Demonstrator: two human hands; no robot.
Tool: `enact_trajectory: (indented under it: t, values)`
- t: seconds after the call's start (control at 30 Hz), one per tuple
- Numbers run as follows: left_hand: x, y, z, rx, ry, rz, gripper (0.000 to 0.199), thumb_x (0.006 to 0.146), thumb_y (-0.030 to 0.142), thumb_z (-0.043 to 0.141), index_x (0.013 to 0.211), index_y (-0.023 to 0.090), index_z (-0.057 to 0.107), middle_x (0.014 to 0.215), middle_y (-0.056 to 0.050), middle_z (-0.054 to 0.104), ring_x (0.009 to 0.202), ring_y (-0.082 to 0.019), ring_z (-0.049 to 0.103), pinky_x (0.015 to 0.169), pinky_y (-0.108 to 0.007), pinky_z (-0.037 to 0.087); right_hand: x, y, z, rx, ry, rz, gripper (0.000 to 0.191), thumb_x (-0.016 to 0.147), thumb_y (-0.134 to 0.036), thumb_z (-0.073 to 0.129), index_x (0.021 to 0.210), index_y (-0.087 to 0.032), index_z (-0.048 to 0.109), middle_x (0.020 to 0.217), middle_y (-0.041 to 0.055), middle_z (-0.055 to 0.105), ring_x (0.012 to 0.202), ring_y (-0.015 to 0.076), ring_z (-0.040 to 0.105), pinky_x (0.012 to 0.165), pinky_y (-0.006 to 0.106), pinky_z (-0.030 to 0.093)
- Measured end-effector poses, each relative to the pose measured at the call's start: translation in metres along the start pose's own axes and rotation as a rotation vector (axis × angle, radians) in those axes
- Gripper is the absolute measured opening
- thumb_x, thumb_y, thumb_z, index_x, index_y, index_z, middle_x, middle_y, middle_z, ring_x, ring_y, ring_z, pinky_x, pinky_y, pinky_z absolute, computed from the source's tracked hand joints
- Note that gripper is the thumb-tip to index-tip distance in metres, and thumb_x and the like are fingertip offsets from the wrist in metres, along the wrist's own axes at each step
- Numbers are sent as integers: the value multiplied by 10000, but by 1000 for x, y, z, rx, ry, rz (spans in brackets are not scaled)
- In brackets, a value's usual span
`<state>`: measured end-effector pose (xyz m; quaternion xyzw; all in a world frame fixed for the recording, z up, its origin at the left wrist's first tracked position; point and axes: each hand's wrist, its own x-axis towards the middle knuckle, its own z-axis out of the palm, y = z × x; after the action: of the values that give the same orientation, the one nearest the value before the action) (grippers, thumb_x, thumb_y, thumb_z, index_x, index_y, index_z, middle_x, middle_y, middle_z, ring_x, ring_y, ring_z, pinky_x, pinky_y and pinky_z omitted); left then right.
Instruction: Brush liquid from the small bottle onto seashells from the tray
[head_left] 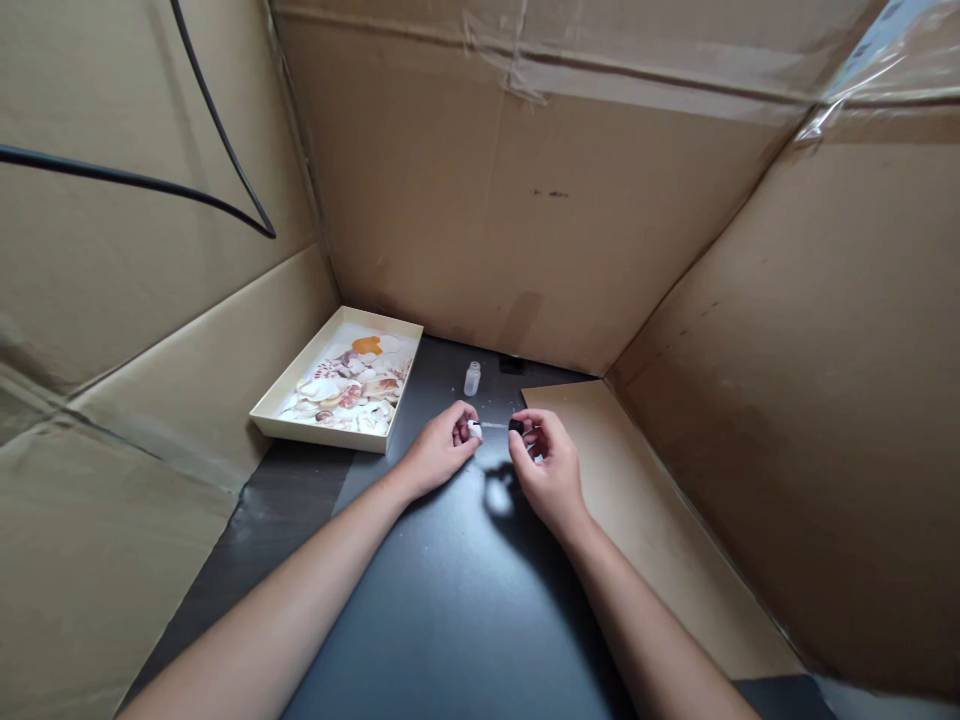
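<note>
My left hand is closed in a pinch on a small white piece with a dark mark; it may be a shell, but it is too small to tell. Facing it, my right hand grips a black brush cap between thumb and fingers. From this cap a thin pale stem points left, its tip at or close to the white piece. Just beyond my hands a small translucent bottle stands upright on the dark table without a cap.
A shallow cream box lid holds many seashells and an orange piece at the back left. Cardboard walls enclose the table. A flat cardboard sheet lies on the right. A black cable hangs upper left.
</note>
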<state>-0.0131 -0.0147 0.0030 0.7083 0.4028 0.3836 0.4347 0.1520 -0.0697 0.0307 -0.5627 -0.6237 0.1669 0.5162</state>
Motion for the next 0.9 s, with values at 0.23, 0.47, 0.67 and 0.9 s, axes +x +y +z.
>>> enact_trajectory:
  t: [0.23, 0.47, 0.67, 0.9]
  values:
    - [1, 0, -2, -26, 16, -7, 174, 809, 208, 552, 979, 182, 525, 753, 28, 488, 683, -110, 457, 646, -222, 382, 1, 2, 1, -6, 4, 36, 164, 809, -259, 565, 956, -193, 595, 865, 16, 546, 596, 101, 520, 542, 227, 453]
    - [1, 1, -2, -48, 20, -37, 182, 804, 185, 537, 985, 181, 516, 746, 33, 475, 671, -108, 440, 634, -219, 367, 0, 3, 2, -11, -16, 45, 162, 805, -265, 578, 950, -193, 588, 860, 13, 549, 595, 101, 525, 560, 235, 457]
    - [1, 1, -2, -35, 22, -58, 195, 795, 177, 530, 989, 180, 521, 747, 33, 465, 669, -110, 429, 634, -224, 358, -1, 2, 2, -26, -51, 16, 154, 797, -246, 579, 943, -200, 588, 865, 9, 546, 590, 97, 528, 576, 238, 462]
    - [1, 4, -2, -40, 20, -52, 188, 788, 155, 529, 975, 173, 526, 760, 29, 478, 668, -106, 429, 632, -221, 362, -2, 2, 4, 1, -80, 20, 158, 801, -245, 567, 954, -204, 578, 867, 9, 550, 600, 102, 540, 567, 234, 461]
